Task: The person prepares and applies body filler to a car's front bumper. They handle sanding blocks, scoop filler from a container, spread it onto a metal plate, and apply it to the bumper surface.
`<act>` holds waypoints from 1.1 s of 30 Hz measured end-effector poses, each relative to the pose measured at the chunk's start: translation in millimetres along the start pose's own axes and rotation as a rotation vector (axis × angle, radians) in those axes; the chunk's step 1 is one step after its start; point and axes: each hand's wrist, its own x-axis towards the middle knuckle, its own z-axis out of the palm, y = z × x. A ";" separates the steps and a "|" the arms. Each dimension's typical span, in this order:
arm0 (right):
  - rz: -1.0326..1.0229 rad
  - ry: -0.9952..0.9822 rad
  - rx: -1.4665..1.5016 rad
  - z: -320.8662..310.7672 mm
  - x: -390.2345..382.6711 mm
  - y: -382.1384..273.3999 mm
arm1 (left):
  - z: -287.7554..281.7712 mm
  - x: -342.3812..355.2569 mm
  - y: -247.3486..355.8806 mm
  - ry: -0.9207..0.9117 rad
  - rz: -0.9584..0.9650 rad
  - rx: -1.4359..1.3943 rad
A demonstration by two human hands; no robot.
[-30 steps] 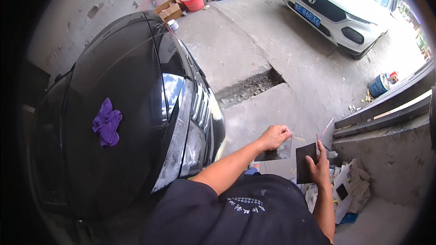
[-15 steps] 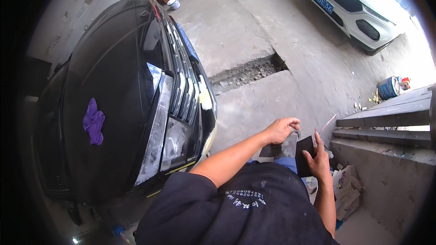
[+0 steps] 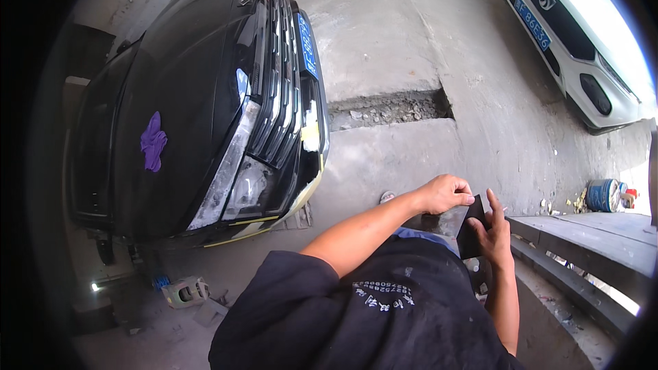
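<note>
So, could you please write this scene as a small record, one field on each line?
Left grip: fingers bent, near the top edge of a dark sheet; contact unclear
Right grip: holds the dark sheet, thumb across it
Black car: at left, a purple cloth lying on it
White car: upper right
Floor: grey, with a rectangular pit
Blue bucket: far right

Head-worn fisheye, near, above, facing down over hands (image 3: 444,194) (image 3: 492,233)

The taped black car (image 3: 195,89) suggests a workshop.
</note>
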 end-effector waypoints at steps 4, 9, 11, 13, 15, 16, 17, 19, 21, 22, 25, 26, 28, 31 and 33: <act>0.024 0.020 0.017 -22.2 35.9 5.6 | -11.9 12.4 3.9 0.059 0.056 0.007; 0.003 0.048 0.001 -35.0 86.2 1.9 | -36.7 46.8 7.3 0.129 0.099 -0.005; -0.007 0.103 0.010 -35.7 103.9 -0.2 | -50.4 62.9 10.2 0.120 0.120 -0.001; 0.003 0.135 0.023 -49.3 120.5 3.2 | -62.7 81.1 10.6 0.113 0.122 -0.037; 0.038 0.264 0.166 -59.2 144.6 7.3 | -74.6 102.5 12.1 0.103 0.114 -0.105; 0.041 0.329 0.207 -66.1 154.1 7.6 | -79.8 106.4 15.5 0.085 0.082 -0.044; 0.043 0.385 0.253 -71.1 161.1 9.8 | -82.5 110.7 12.5 0.115 0.084 -0.108; 0.053 0.314 0.150 -86.1 179.3 15.5 | -87.1 122.0 3.9 0.179 0.089 -0.237; 0.053 0.230 0.082 -91.7 195.4 19.7 | -95.0 126.2 11.2 0.236 0.009 -0.209; 0.041 0.186 -0.006 -93.9 200.3 19.5 | -91.9 131.0 9.9 0.284 0.006 -0.228; 0.061 0.110 0.039 -85.9 221.7 15.3 | -87.5 143.9 3.2 0.475 0.000 -0.258; -0.044 0.103 -0.054 -85.5 230.3 16.9 | -87.7 145.8 1.7 0.548 -0.001 -0.261; -0.264 0.105 -0.223 -85.6 247.0 24.0 | -87.2 147.8 2.1 0.685 0.004 -0.257; -0.351 -0.021 -0.234 -94.0 271.1 18.9 | -79.5 159.1 -8.6 0.911 0.038 -0.192; -0.384 -0.158 -0.126 -100.6 286.9 31.4 | -70.8 166.8 -8.5 1.072 0.045 -0.027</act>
